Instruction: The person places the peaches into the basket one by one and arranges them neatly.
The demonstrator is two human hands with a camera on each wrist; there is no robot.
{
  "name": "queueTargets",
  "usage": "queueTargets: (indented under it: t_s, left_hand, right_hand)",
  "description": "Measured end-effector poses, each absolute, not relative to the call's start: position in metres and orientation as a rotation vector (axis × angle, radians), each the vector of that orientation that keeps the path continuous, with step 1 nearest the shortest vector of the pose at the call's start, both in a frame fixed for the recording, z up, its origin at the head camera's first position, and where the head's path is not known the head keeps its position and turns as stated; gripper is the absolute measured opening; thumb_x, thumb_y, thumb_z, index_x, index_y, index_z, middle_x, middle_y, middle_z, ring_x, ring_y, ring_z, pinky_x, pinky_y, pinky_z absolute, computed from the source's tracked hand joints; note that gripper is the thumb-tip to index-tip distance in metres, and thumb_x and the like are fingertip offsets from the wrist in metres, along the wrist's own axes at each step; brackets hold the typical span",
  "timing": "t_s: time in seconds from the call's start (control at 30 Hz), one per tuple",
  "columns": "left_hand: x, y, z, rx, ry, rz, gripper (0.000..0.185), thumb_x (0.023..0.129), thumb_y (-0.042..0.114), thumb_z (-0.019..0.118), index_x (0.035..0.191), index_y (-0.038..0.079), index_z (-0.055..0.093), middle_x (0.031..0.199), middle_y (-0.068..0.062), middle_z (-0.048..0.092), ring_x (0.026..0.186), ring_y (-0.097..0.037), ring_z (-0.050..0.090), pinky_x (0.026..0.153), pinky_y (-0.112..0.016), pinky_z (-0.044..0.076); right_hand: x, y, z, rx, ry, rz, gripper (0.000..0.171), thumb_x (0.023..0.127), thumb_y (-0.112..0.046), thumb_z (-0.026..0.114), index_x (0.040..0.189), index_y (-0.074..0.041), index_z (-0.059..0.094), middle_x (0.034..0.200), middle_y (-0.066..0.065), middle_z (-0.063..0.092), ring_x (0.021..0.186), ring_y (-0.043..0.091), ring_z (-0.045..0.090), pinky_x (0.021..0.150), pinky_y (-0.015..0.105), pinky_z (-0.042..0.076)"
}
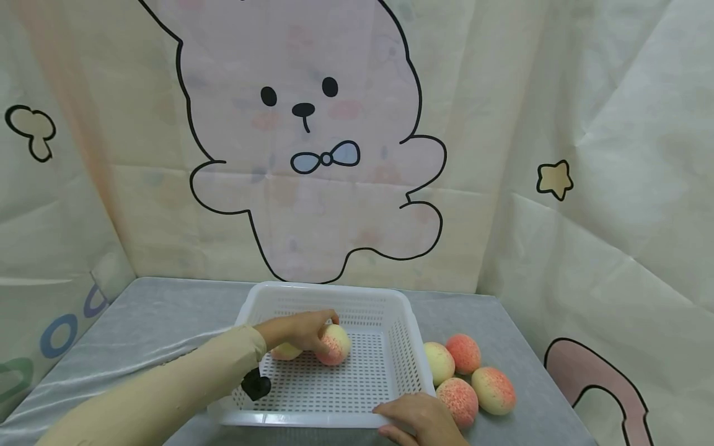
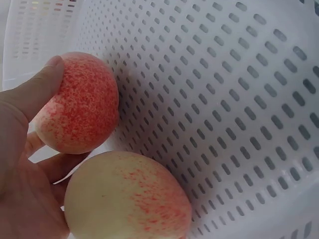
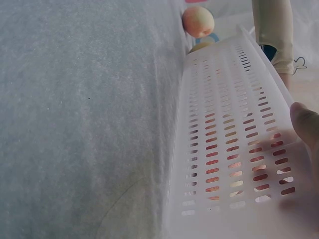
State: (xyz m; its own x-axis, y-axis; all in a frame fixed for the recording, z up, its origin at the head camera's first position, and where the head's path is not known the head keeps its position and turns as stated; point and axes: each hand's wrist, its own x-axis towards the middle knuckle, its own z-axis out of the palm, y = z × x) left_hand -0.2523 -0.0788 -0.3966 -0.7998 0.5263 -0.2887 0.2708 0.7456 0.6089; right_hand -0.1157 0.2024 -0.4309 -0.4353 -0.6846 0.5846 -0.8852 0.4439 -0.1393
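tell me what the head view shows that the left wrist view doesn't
Only the head view shows four peaches on the table right of the basket, the right hand at the basket's near rim, and the bunny curtain. Only the left wrist view shows the thumb pressed on the redder peach. Both show the left hand inside the white basket with two peaches.

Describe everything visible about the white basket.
The white basket is a shallow, square plastic tray with slotted walls and floor and a smooth rolled rim. It sits level on the grey table. Two peaches lie inside under the left hand; the right hand touches its near right corner. Four peaches lie just outside its right wall.
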Motion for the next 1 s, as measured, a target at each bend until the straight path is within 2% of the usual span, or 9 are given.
queueTargets:
  t_s: [0.17,0.37,0.6,0.77,1.0]
  left_hand:
    - [-0.25,-0.081,-0.391,0.594,2.489,0.742,0.056,0.088,0.027,0.08,0.136,0.018,0.052,0.121,-0.006,0.064,0.11,-0.021,0.06,0.101,-0.048,0.049]
    - [-0.251,-0.085,-0.388,0.632,2.494,0.728,0.055,0.089,0.024,0.078,0.138,0.015,0.052,0.125,-0.012,0.063,0.113,-0.025,0.059,0.101,-0.05,0.049]
    - [-0.255,-0.089,-0.378,0.703,2.534,0.717,0.054,0.092,0.025,0.074,0.139,0.011,0.052,0.131,-0.018,0.063,0.125,-0.035,0.058,0.104,-0.053,0.048]
    - [-0.255,-0.094,-0.37,0.73,2.557,0.754,0.051,0.094,0.03,0.072,0.137,0.011,0.054,0.133,-0.017,0.063,0.126,-0.035,0.058,0.105,-0.054,0.048]
    - [-0.25,-0.109,-0.369,0.798,2.556,0.9,0.044,0.095,0.029,0.071,0.132,0.009,0.059,0.131,-0.015,0.065,0.127,-0.035,0.059,0.105,-0.056,0.048]
  right_hand:
    - [-0.115,0.202,-0.432,1.293,-2.27,0.609,0.02,0.089,-0.025,0.076,0.109,-0.022,0.075,0.097,-0.014,0.078,0.085,-0.002,0.07,0.077,0.013,0.051]
    - [-0.116,0.201,-0.432,1.318,-2.243,0.603,0.019,0.091,-0.028,0.073,0.109,-0.022,0.075,0.096,-0.013,0.078,0.085,-0.001,0.07,0.075,0.014,0.05]
    - [-0.116,0.202,-0.432,1.29,-2.267,0.614,0.02,0.089,-0.028,0.075,0.109,-0.024,0.075,0.097,-0.015,0.077,0.085,-0.003,0.07,0.077,0.013,0.052]
    - [-0.116,0.203,-0.432,1.294,-2.276,0.611,0.02,0.089,-0.026,0.076,0.109,-0.022,0.075,0.098,-0.014,0.078,0.086,-0.003,0.07,0.077,0.013,0.051]
    - [-0.116,0.202,-0.43,1.314,-2.261,0.631,0.021,0.089,-0.024,0.075,0.11,-0.022,0.075,0.098,-0.013,0.078,0.087,-0.002,0.07,0.077,0.013,0.052]
